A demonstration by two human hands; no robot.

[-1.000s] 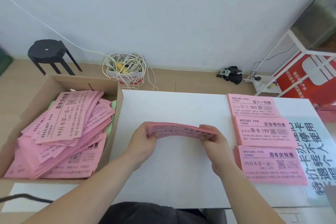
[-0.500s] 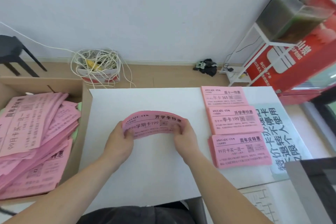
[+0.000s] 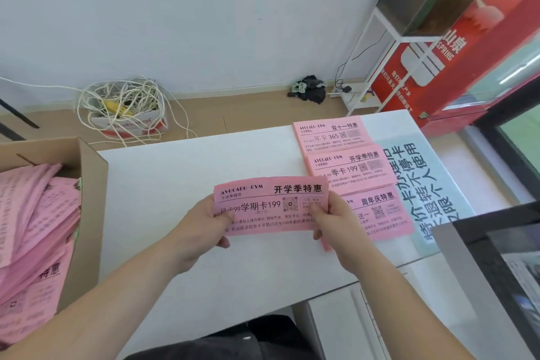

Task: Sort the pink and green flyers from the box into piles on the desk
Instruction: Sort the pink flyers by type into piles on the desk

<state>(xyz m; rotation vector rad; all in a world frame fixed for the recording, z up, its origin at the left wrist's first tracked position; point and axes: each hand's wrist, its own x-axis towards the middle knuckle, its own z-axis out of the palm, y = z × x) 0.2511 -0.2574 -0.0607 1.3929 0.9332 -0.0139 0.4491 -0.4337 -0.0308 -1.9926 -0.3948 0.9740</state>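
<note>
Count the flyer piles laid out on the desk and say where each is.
3, in a column on the desk, right side: far pile by the back edge, middle pile before it, near pile closest, partly behind the held flyers.

Both hands hold a pink flyer stack above the desk: left hand grips its left end, right hand its right end.
</note>
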